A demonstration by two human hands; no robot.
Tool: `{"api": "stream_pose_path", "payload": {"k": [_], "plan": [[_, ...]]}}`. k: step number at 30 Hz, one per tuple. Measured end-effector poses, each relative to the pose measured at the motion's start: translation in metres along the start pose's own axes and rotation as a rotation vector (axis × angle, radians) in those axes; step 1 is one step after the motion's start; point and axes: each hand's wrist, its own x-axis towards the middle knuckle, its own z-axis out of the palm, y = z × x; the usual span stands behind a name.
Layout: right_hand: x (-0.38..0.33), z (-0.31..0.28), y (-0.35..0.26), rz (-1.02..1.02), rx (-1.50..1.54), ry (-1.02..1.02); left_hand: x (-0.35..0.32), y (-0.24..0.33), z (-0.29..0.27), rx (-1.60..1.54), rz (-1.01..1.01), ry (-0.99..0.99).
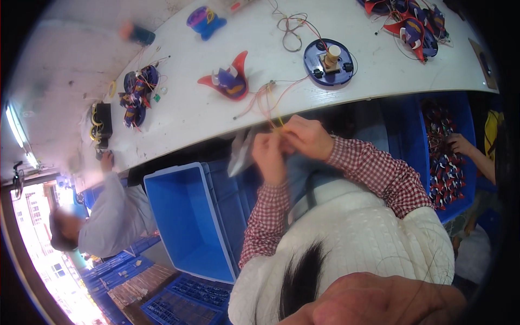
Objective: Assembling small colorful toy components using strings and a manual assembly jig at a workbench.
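Note:
Close together at the near edge of the table, my left hand [269, 156] and my right hand [310, 138] are both closed, fingertips pinched on thin red and yellow wires [265, 103]. The wires trail across the tabletop. One runs toward a round dark-blue base [313, 69] with a pale, brass-coloured post standing on it, to the right of my hands. Just beyond the wires lies a purple toy part [232, 85] with red horn-like points. My fingers hide the wire ends between them.
On the white table [184, 114] lie a wired toy cluster [140, 92], a blue-purple toy part [206, 23] and more wired toys [414, 30]. An open blue crate [187, 216] stands left of me; another bin [466, 184] holds many toys, with another person's hand [460, 144] in it. Someone [116, 211] works at left.

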Motion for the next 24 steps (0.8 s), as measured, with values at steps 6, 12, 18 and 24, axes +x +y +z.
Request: {"api": "stream_pose_path", "payload": {"k": [6, 12, 18, 24], "plan": [[-0.003, -0.004, 0.006, 0.082, 0.065, -0.005, 0.0, 0.005, -0.005, 0.154, -0.01, -0.044], [-0.018, -0.046, 0.013, 0.079, -0.258, -0.055, 0.023, 0.028, 0.01, 0.923, 0.866, 0.03], [0.033, -0.151, -0.029, 0.253, -0.074, 0.18, 0.084, 0.037, 0.09, 1.019, 1.042, -0.487], [0.075, -0.147, 0.031, 0.097, -0.203, 0.013, 0.104, -0.002, 0.13, 0.946, 0.911, -0.546]]}}
